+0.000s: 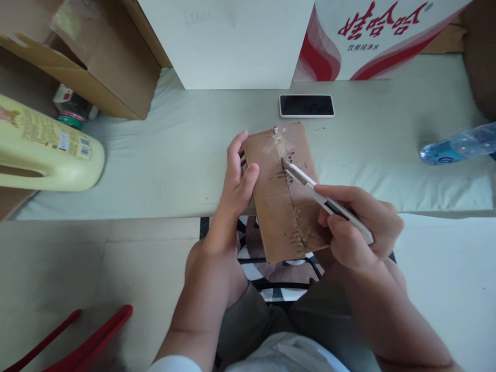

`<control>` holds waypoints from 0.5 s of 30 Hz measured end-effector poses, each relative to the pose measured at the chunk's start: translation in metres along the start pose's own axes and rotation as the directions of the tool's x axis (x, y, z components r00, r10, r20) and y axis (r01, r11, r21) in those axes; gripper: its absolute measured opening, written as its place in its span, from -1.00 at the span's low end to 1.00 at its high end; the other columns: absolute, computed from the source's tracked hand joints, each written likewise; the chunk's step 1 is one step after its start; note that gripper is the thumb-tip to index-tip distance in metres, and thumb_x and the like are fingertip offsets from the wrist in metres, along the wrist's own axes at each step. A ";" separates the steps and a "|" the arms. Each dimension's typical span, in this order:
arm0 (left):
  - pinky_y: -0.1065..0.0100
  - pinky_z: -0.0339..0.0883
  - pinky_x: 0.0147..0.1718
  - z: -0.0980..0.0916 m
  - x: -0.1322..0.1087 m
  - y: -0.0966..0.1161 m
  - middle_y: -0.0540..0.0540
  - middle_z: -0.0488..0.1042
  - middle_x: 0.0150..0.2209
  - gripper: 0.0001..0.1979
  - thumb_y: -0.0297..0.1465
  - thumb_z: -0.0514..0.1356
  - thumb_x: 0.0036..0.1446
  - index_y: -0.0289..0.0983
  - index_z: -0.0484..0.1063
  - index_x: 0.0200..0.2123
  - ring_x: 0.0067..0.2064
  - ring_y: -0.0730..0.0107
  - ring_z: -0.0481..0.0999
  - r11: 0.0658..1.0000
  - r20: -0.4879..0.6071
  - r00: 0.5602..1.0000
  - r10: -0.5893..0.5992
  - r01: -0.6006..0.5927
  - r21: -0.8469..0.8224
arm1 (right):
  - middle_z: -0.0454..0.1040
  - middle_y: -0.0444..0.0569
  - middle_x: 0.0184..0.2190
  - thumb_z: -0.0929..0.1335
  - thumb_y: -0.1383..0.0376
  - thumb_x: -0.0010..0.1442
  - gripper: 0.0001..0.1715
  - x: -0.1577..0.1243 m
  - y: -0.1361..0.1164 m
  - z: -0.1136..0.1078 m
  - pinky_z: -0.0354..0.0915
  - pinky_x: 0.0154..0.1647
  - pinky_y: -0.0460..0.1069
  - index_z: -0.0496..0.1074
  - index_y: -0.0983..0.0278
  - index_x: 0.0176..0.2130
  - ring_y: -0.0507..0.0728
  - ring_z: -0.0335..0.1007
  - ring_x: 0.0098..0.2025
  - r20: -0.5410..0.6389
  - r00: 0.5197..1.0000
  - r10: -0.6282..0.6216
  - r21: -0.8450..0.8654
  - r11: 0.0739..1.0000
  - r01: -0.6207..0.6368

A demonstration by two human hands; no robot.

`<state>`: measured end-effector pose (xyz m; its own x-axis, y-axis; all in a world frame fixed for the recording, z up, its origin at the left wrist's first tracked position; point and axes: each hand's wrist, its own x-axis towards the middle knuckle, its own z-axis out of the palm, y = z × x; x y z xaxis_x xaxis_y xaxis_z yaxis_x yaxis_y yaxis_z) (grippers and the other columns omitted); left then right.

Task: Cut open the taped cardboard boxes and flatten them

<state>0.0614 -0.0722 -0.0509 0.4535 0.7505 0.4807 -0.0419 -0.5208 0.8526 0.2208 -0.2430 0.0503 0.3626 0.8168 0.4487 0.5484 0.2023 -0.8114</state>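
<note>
A small brown cardboard box [271, 206] is tilted at the edge of a pale green cloth surface, above my knees. Clear tape and a torn, marked seam run down its top face. My left hand [239, 178] grips the box along its left side, with the thumb on the top face and the other fingers partly hidden behind it. In my right hand [356, 227] is a white utility knife [329, 201]. Its blade tip touches the seam in the upper half of the box.
A phone [306, 106] lies behind the box. White cartons [240, 46] stand at the back. On the left are a yellow jug [50, 150] and an open cardboard carton [120, 67]; on the right lies a plastic water bottle [457, 146]. Red bars [96, 336] show at lower left.
</note>
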 end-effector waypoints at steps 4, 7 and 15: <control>0.01 0.43 0.20 0.001 0.000 -0.002 -0.16 0.28 0.36 -0.33 0.19 0.00 0.36 0.14 -0.03 0.41 0.30 0.03 0.46 0.999 -0.033 0.999 -0.029 0.027 -0.042 | 0.44 -0.22 -0.63 0.32 0.38 0.11 -0.59 -0.001 -0.004 0.003 0.18 -0.70 -0.05 0.66 0.14 -0.12 0.02 0.27 -0.68 -0.043 0.999 0.009 -0.022 1.000 -0.010; 0.01 0.43 0.22 0.001 0.001 0.001 -0.15 0.29 0.36 -0.32 0.17 0.08 0.33 0.13 0.03 0.40 0.31 0.04 0.45 0.996 -0.036 0.997 -0.073 0.071 -0.059 | 0.42 -0.20 -0.64 0.32 0.35 0.10 -0.62 -0.006 -0.009 0.002 0.16 -0.69 -0.03 0.66 0.14 -0.17 0.04 0.28 -0.67 -0.081 0.996 0.038 -0.056 0.998 -0.043; 0.07 0.48 0.16 0.003 0.003 0.001 -0.15 0.37 0.30 -0.31 0.18 0.10 0.30 0.10 0.06 0.37 0.28 0.06 0.47 0.990 -0.043 0.991 -0.125 0.121 -0.077 | 0.49 -0.06 -0.53 0.35 0.31 0.14 -0.80 -0.019 -0.007 -0.008 0.30 -0.56 0.05 0.59 0.17 -0.25 0.12 0.36 -0.59 -0.210 0.978 0.000 -0.285 0.957 -0.061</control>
<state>0.0650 -0.0716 -0.0497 0.4165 0.8265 0.3788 -0.0547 -0.3931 0.9179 0.2161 -0.2647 0.0508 0.5131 0.6849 0.5174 0.7169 -0.0105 -0.6971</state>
